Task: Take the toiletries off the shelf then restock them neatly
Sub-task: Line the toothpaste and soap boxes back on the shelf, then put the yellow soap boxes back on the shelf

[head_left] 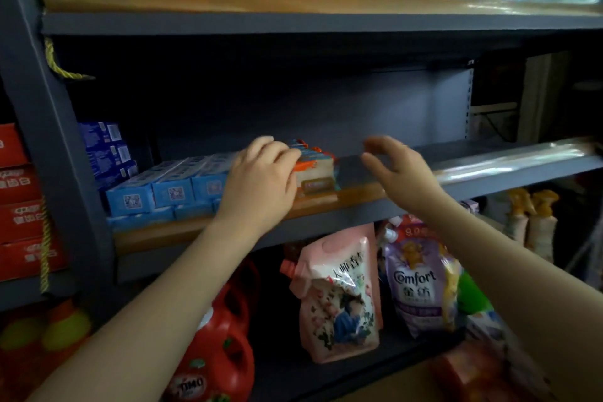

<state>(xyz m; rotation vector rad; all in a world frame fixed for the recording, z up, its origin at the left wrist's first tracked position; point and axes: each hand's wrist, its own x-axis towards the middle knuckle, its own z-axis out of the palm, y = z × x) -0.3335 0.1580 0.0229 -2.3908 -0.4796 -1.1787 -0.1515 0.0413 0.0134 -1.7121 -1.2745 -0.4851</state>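
Both hands reach into the middle shelf of a grey metal rack. The left hand lies palm-down with its fingers curled over the orange-and-blue soap packs, which sit stacked near the shelf's front edge, about midway along it; whether it truly grips them or only rests on them cannot be told. The right hand hangs just right of that stack, fingers spread and loose, holding nothing. Left of the stack, rows of light blue boxes run to the shelf's left end, with darker blue boxes piled in the back left corner. The right half of the shelf is bare. Below stand a pink refill pouch, a purple Comfort pouch and a red detergent jug.
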